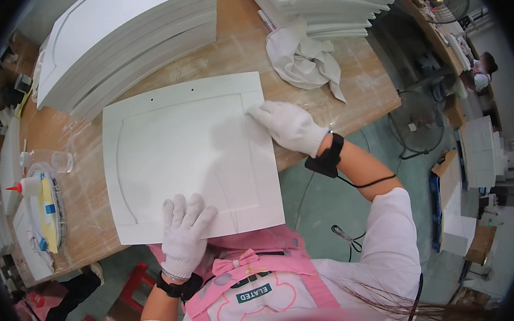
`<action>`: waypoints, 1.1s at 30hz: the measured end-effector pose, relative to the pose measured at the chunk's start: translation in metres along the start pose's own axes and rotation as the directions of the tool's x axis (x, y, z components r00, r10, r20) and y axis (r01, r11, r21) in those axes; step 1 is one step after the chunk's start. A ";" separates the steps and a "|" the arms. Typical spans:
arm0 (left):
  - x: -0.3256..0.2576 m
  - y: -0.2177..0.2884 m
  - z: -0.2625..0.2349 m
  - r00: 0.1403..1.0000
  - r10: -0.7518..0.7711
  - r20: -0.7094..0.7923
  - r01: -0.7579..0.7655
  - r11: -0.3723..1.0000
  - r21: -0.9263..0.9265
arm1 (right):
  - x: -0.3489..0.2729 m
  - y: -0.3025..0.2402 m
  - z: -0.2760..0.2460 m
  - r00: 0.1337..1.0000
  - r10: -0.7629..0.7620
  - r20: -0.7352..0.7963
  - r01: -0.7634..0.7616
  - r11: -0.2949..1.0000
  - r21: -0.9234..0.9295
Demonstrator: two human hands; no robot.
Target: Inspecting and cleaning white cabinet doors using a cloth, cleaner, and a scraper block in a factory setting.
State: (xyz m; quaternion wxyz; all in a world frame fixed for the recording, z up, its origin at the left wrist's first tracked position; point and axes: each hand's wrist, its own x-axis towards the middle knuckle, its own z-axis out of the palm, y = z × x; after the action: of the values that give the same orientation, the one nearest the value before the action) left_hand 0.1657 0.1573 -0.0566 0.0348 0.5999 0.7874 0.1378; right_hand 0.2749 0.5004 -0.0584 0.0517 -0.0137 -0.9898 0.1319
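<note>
A white door panel (178, 145) with a shallow arched groove and two small dark holes near its far edge lies on the wooden table, its near edge overhanging toward me. My left hand (184, 231), in a white knitted glove, rests on its near edge with fingers spread. At the panel's upper right side is my gloved right hand (290, 125), fingers pressed together and bent, tips touching the surface by the groove. Anything under those fingers is hidden. Both wrists wear black bands.
Stacked white panels (135, 41) stand at the far left, another stack (329, 3) far right. A crumpled whitish cloth (303, 56) lies between. On the left are a red-tipped bottle (29, 186), a clear bottle (60, 161) and a round tray (61, 216). A floor fan (418, 125) stands right.
</note>
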 end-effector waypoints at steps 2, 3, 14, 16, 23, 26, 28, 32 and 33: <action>0.001 0.000 -0.001 1.000 0.001 -0.004 -0.001 1.000 0.001 | 0.012 0.004 -0.003 0.999 0.050 0.008 -0.049 0.993 -0.112; 0.001 0.001 -0.001 1.000 -0.005 0.001 0.005 1.000 -0.001 | 0.011 -0.003 -0.007 0.995 0.036 0.097 -0.023 0.991 -0.130; -0.001 0.000 0.000 1.000 0.000 0.008 0.000 1.000 0.006 | 0.003 0.001 -0.010 0.998 0.038 0.057 -0.033 0.996 -0.079; 0.000 0.000 0.000 1.000 -0.005 0.006 0.005 1.000 -0.008 | -0.010 -0.006 -0.004 0.990 -0.122 0.069 0.123 0.992 -0.011; -0.001 0.002 -0.001 1.000 -0.007 0.009 0.007 1.000 0.000 | -0.001 -0.005 -0.007 0.995 -0.045 -0.092 0.048 0.999 0.024; 0.000 0.002 0.000 1.000 -0.005 0.001 0.005 1.000 -0.004 | 0.010 -0.002 0.002 0.994 0.034 -0.108 -0.045 0.994 -0.099; 0.000 0.000 0.001 1.000 0.003 0.002 -0.002 0.999 -0.033 | -0.006 -0.011 0.012 0.997 0.016 -0.076 -0.023 0.995 -0.093; -0.002 -0.001 0.002 1.000 0.003 0.002 -0.003 0.999 -0.042 | -0.060 -0.060 0.008 0.956 -0.239 0.172 0.233 0.971 0.054; -0.002 0.000 0.002 1.000 0.000 -0.006 0.000 1.000 -0.019 | -0.069 -0.062 0.017 0.929 -0.342 0.140 0.326 0.937 0.121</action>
State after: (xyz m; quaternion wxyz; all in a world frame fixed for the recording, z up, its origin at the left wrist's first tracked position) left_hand 0.1663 0.1557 -0.0589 0.0382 0.5991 0.7861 0.1470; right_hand 0.3414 0.4330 -0.0648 -0.0052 0.1680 -0.9711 0.1693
